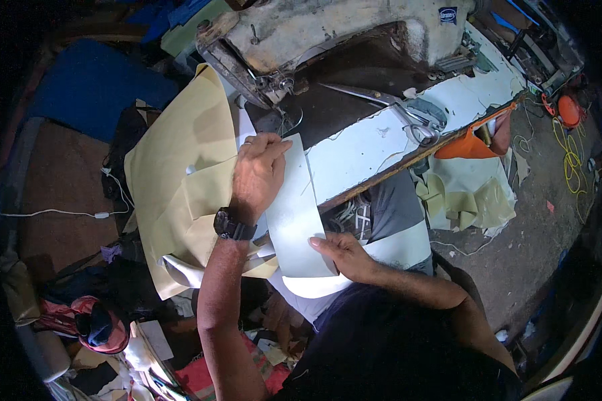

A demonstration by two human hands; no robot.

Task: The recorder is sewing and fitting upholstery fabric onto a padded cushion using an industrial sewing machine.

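Note:
A long white strip of sheet material [293,217] reaches from below the sewing machine's needle area down to my lap. My left hand [259,170], wearing a black wristwatch [233,225], is closed at the strip's upper left edge, fingers bent over it. Lower down, my right hand [346,257] pinches the strip's right edge near its bottom end, thumb on top and fingers underneath. A large cream-yellow sheet [180,174] with folds spreads to the left, partly beneath my left wrist. Above my left hand is the head of a worn sewing machine [267,47]; the needle itself is hard to make out.
Large metal scissors [408,120] lie on the white machine table [368,150]. An orange pouch [478,139] hangs at its edge. Cream scraps [471,200] and a yellow cord [572,160] lie on the floor at right. Cloth and scraps crowd the lower left.

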